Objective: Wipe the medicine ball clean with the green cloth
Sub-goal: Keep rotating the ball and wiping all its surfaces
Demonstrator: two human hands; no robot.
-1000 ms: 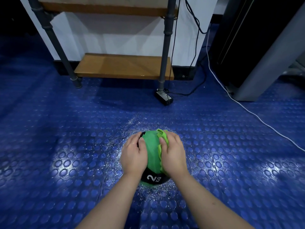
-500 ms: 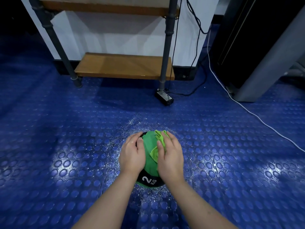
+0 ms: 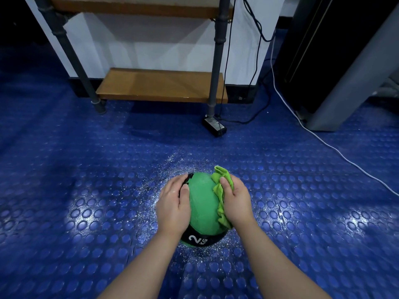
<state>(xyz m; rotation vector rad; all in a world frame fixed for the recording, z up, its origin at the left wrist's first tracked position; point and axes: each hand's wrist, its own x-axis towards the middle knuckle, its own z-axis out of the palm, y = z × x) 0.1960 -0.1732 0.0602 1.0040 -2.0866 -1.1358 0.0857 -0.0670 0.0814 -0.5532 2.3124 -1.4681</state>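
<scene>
The medicine ball (image 3: 201, 205) sits on the blue studded floor (image 3: 86, 190) right in front of the person. Its green panel is uppermost and the black band marked "2 KG" is turned toward the camera. The left hand (image 3: 172, 207) lies on the ball's left side with its fingers (image 3: 178, 182) nearly straight and spread over the curve and the thumb resting on the green panel; it has hold of nothing and seems to be there only to steady the ball. The right hand (image 3: 237, 200) presses the green cloth (image 3: 219, 192) against the ball's right side. The cloth is bunched into folds under the palm, the thumb pins one fold, and a corner sticks up past the hand. The fingers curve down over the bundle, though their tips are hidden behind the ball. The step looks like mid-wipe along the right flank. To do it well, the person would likely want even palm pressure so the bunched cloth drags rather than skids. Overlapping passes would help, with the left hand rolling the ball a little at a time so the underside and the band's seam also meet the cloth. Fine pale speckles (image 3: 149, 186) ring the ball on the floor, so it may slide if pushed hard sideways.
</scene>
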